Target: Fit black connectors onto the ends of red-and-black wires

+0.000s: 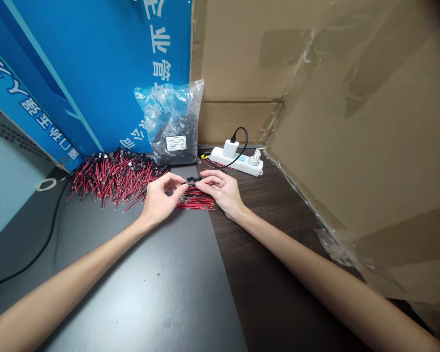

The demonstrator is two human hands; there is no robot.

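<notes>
As the two hands come together at mid-frame, a single thin wire (191, 183) with a black end is held between them. It is kept right above a small bundle of red wires (197, 202) that is laid flat on the surface (150, 283). The left hand (161, 198) is closed to a pinch, thumb and forefinger pressed together on the wire's left end, with the other fingers curled in. The right hand (222, 190) is pinched on the opposite end, and its remaining fingers are fanned loosely over the bundle. Both wrists are kept low near the surface, and the forearms are stretched forward and angled inward so that a V is formed. A large heap of red-and-black wires (113, 176) is spread just left of the left hand. A clear bag of black parts (174, 124) is stood behind it, and a white power strip (238, 161) is laid beyond the right hand.
</notes>
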